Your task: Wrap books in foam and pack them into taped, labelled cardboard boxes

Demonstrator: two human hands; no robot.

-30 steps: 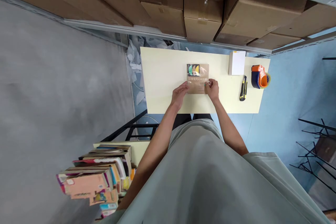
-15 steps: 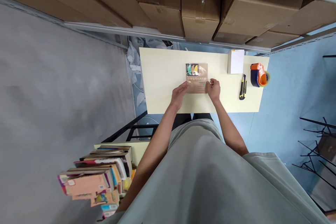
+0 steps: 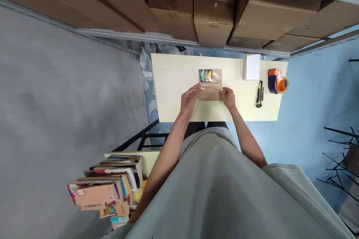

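Note:
A brown book (image 3: pixel 211 86) with a dark panel of green, tan and yellow shapes lies flat on the pale yellow table (image 3: pixel 176 82). Glare on its cover looks like clear film. At its left edge is my left hand (image 3: pixel 190 99), fingers stretched out, the tips on or just over the cover. My right hand (image 3: pixel 228 98) is at the right edge, thumb and forefinger closed on the book's border; whether they pinch the cover or a film is too small to tell.
To the right are a white box (image 3: pixel 251 67), a yellow-black box cutter (image 3: pixel 259 94) and an orange-blue tape dispenser (image 3: pixel 277 81). Cardboard boxes (image 3: pixel 213 31) fill a shelf beyond the table. Stacked books (image 3: pixel 97 194) stand at lower left, beside my left arm.
My left hand has lifted slightly and its fingers have shifted up along the book's left edge. My right fingers have moved a little at the right edge. The book stays in place.

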